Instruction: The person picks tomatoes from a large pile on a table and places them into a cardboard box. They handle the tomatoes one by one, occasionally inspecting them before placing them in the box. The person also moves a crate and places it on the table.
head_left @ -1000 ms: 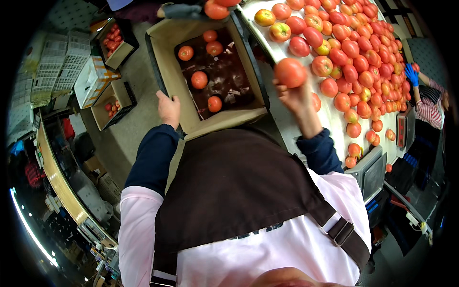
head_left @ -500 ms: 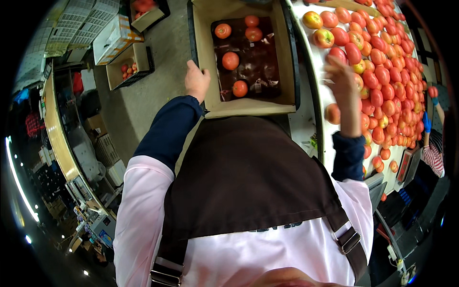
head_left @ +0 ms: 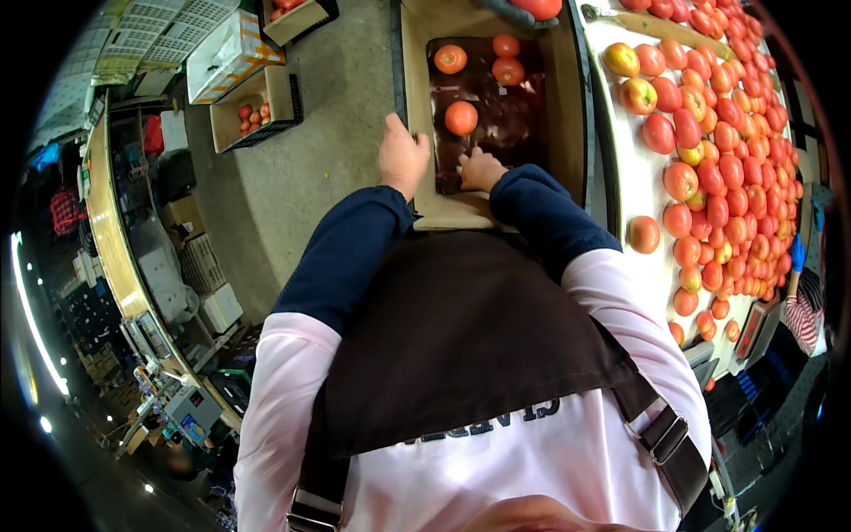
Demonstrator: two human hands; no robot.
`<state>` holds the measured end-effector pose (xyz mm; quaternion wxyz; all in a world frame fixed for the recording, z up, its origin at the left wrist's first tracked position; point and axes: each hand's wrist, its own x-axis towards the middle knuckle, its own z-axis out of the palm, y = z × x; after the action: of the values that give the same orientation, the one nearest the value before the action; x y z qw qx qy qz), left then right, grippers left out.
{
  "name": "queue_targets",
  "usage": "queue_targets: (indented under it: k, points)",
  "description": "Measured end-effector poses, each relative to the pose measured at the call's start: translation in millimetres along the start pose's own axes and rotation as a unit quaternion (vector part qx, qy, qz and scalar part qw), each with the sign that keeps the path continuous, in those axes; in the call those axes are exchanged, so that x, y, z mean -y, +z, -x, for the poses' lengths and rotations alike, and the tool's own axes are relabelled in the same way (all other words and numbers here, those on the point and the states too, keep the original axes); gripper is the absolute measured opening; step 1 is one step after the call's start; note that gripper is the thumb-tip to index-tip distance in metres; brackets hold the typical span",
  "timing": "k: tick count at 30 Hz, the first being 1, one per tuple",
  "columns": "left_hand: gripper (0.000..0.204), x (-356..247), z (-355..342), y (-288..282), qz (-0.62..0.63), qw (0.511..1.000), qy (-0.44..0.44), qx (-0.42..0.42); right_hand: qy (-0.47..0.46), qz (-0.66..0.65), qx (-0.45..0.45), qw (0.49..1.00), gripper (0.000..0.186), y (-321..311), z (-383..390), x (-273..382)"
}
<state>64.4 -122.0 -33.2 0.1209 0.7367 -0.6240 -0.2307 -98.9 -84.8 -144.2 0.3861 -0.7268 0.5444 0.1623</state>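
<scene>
In front of me sits a paper-lined crate (head_left: 567,115) with a dark, shiny plastic sheet (head_left: 496,124) on its bottom. My left hand (head_left: 404,158) grips its near left wall, thumb on the inner side. Down inside the near end is my right hand (head_left: 481,168), its fingers curled at the sheet; whatever they hold is covered. A red tomato (head_left: 461,118) lies just beyond those fingers. Farther in are another tomato (head_left: 450,59) at the left and two touching tomatoes, one of them nearest me (head_left: 509,70), to the right.
A white table (head_left: 634,177) on the right bears a mass of tomatoes (head_left: 736,195). At the crate's far end, a dark grey shape (head_left: 514,12) touches a large tomato (head_left: 536,7). Another person's blue glove (head_left: 798,253) shows far right. A lined box (head_left: 232,111) of tomatoes stands left.
My right hand has moved from above the table's tomatoes into the crate's near end. The tomato lying there is no longer visible. A large tomato and dark shape appear at the far end.
</scene>
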Motion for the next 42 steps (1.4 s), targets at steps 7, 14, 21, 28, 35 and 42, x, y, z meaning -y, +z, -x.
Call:
queue_targets:
  k: [7,14,21,28,35,42]
  points:
    - [0.036,-8,0,-6,0.029,0.999,0.015,0.015,0.009,-0.135,-0.044,0.99,0.07,25,-33,-37]
    - [0.036,0,-2,-2,0.022,1.0,0.006,0.006,-0.121,-0.373,-0.234,0.89,0.076,-101,69,15]
    - [0.037,11,-5,2,0.006,1.0,0.006,-0.001,-0.19,-0.386,-0.341,0.836,0.076,-129,140,21]
    - [0.037,2,-2,4,0.009,1.0,0.011,-0.008,-0.198,-0.624,-0.224,0.722,0.078,-129,178,0]
    - [0.038,-6,0,0,-0.004,1.0,0.017,-0.014,-0.228,-0.866,-0.041,0.443,0.068,-128,204,-22]
    - [0.04,4,-1,10,-0.007,0.998,0.052,-0.039,-0.206,-0.936,-0.004,0.286,0.073,-119,219,-49]
